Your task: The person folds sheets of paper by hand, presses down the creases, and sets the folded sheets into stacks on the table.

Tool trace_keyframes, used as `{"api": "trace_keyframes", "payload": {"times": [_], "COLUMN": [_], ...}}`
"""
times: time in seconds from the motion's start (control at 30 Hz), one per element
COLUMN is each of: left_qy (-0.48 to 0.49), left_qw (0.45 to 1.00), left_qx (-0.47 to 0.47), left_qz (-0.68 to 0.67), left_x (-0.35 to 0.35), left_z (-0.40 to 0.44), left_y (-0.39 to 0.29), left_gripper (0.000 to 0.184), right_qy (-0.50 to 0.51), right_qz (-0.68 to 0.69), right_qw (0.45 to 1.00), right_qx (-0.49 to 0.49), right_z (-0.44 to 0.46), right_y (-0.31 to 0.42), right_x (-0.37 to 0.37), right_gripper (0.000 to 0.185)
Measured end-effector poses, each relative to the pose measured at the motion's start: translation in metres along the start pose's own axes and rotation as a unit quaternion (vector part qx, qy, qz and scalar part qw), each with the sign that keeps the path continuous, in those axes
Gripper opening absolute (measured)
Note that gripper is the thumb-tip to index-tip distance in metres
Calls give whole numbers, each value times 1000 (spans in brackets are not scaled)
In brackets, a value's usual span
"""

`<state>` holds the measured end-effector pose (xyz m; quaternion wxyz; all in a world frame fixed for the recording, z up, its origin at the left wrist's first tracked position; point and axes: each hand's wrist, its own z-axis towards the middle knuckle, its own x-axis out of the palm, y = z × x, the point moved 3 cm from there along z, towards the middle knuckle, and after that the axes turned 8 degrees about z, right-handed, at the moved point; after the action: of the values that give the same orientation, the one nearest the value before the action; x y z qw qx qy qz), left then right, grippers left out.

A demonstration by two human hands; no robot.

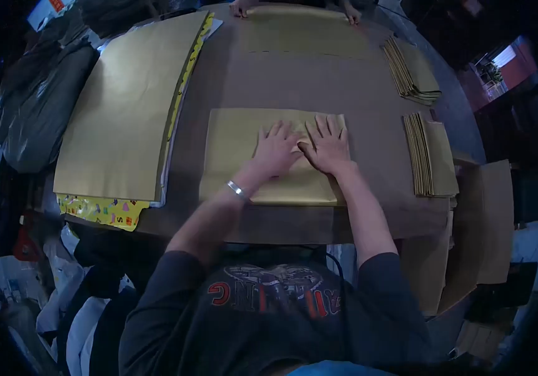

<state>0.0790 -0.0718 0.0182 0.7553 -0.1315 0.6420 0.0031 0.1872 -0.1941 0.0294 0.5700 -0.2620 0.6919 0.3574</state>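
A sheet of gold-brown paper lies on the table in front of me, its near edge looking folded over. My left hand rests flat on the middle of the sheet, fingers spread. Beside it, my right hand presses on the sheet's right part with its fingers stretched out. The two thumbs are close together. Neither hand grips anything.
A stack of large gold-brown sheets lies on yellow printed wrapping at left. Folded paper bundles sit along the right edge, near an open cardboard box. Across the table, another person's hands hold a similar sheet.
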Motion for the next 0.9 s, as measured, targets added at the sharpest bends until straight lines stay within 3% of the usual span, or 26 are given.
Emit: {"api": "trace_keyframes", "payload": {"times": [0.13, 0.27, 0.43, 0.47, 0.63, 0.77, 0.9], "left_qy": [-47, -22, -49, -15, 13, 59, -23], "left_qw": [998, 991, 980, 978, 972, 994, 999], "left_qx": [-32, -112, -139, -146, -188, -82, -13], "left_qz": [15, 68, 135, 152, 139, 32, 22], "left_x": [7, -10, -18, -25, -13, -3, 12], "left_z": [-4, -14, -32, -34, -30, -26, -43], "left_y": [8, 62, 114, 113, 86, -20, -74], "left_gripper": [60, 68, 70, 68, 66, 68, 67], "right_qy": [-16, -16, 5, 2, 7, -2, -8], "right_qz": [-35, -16, 5, 9, -28, -36, -39], "right_qw": [999, 1000, 998, 998, 998, 998, 997], "right_qx": [-1, 2, 60, 60, 61, 57, 64], "right_z": [-1, 0, 10, 7, 10, 14, 14], "right_y": [-1, 0, -38, -38, -42, -48, -44], "right_x": [0, -1, -7, -10, -7, 1, -2], "right_gripper": [70, 77, 88, 88, 88, 89, 89]}}
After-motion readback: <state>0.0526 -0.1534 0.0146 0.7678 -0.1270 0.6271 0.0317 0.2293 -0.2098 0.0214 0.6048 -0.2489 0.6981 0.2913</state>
